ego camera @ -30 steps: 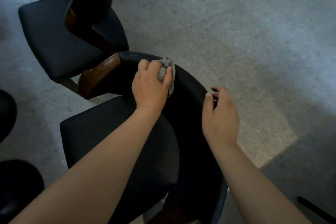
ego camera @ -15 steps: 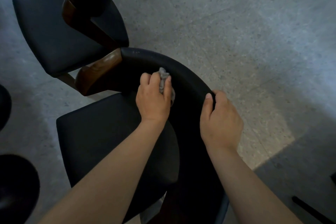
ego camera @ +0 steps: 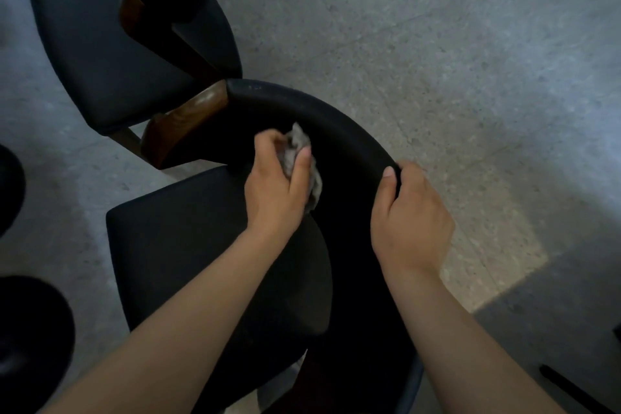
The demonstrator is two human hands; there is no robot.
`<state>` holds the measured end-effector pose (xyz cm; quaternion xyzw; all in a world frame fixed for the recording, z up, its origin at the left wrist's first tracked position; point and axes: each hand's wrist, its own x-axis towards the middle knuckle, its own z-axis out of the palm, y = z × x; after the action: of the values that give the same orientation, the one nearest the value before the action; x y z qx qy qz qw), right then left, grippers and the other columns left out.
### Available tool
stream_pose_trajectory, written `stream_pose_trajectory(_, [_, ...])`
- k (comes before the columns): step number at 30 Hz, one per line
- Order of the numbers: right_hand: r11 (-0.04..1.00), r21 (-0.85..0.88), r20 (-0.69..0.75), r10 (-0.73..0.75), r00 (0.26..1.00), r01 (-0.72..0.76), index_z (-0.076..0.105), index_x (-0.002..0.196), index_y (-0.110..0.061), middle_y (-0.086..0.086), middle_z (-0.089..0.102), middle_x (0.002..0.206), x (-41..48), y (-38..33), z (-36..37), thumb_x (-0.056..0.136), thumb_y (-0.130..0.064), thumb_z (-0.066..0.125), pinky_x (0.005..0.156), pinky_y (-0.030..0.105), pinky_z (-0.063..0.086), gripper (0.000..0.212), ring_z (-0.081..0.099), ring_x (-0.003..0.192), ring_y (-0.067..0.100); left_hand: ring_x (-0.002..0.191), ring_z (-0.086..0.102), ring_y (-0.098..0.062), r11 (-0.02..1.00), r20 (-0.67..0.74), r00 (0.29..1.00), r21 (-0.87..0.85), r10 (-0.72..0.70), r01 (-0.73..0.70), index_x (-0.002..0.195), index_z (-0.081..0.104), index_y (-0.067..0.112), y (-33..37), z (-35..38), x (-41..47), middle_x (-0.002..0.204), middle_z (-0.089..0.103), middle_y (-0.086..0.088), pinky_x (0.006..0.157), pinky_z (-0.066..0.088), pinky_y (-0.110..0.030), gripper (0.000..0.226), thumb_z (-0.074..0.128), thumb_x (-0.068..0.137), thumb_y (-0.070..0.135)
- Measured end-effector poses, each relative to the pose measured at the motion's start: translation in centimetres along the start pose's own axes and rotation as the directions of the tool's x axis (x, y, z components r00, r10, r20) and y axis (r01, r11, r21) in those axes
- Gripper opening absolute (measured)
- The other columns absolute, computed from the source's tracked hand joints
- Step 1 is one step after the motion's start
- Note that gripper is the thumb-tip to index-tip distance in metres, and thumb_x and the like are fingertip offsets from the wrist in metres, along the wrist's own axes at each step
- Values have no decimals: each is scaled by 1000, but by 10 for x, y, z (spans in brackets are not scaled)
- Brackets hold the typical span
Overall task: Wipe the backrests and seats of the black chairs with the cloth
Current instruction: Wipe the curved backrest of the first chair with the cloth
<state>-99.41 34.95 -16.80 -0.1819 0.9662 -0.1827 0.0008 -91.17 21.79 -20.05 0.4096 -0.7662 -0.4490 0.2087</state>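
Observation:
A black chair stands right below me, its curved backrest [ego camera: 322,114] arching from a brown wooden arm [ego camera: 188,118] round to the right, its seat [ego camera: 188,245] at lower left. My left hand [ego camera: 275,188] grips a crumpled grey cloth [ego camera: 302,158] and presses it against the inner face of the backrest, just above the seat. My right hand [ego camera: 410,222] grips the top rim of the backrest on the right, thumb inside and fingers over the outer side.
A second black chair [ego camera: 100,44] with a wooden frame stands at upper left, close to the first one's arm. Dark round shapes [ego camera: 30,336] sit at the left edge. Speckled grey floor [ego camera: 437,44] spreads to the right.
My left hand has drawn the cloth down from the backrest's top rim onto its inner face. My right hand has closed round the rim.

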Motion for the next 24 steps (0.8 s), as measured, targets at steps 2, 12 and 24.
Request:
stream_pose_trajectory(2, [1000,6,2,5,1000,-5,59,111,-13,2,64,83,0,0,0,101,-38,32,62,29,30,38,49,67,15,95,53,0,995,-115,988,2,102,-103,120,43,29,25,0,15,114,53,8,77,41,-13,28,53,97,41])
stream_pose_trajectory(12, [1000,0,-9,-2,1000,2,59,108,-13,4,64,82,0,1,0,101,-35,36,61,29,25,32,38,67,13,81,54,-23,821,-72,939,511,335,-254,96,60,13,38,18,67,101,53,-9,65,36,-31,35,54,93,47])
stream_pose_trajectory(24, [1000,1,-15,-13,1000,13,60,113,-13,1,65,85,0,1,2,101,-37,33,62,27,32,38,54,69,14,83,55,-20,974,-336,937,227,95,-17,88,60,9,7,36,51,101,55,-9,69,38,-27,40,44,95,46])
